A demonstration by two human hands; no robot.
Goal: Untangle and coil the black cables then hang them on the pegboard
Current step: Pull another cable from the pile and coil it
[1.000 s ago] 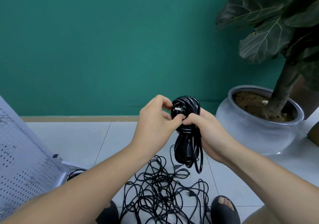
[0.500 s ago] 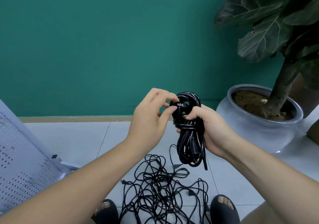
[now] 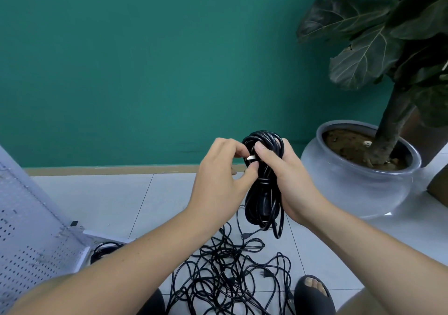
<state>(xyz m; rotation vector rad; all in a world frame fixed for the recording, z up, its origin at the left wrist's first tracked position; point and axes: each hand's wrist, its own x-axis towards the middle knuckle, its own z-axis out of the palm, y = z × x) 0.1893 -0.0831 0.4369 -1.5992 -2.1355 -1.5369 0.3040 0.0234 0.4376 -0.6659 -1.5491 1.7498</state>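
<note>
Since the previous frame, the right hand [image 3: 291,183] has moved its thumb up onto the front of the coiled black cable [image 3: 261,208], which its curled fingers grip upright above the floor [image 3: 97,193]. The left hand [image 3: 218,181] pinches the plug [image 3: 251,157] at the coil's top turns. Tangled black cables [image 3: 230,273] lie on the floor below; the pegboard [image 3: 24,229] leans at the left edge.
</note>
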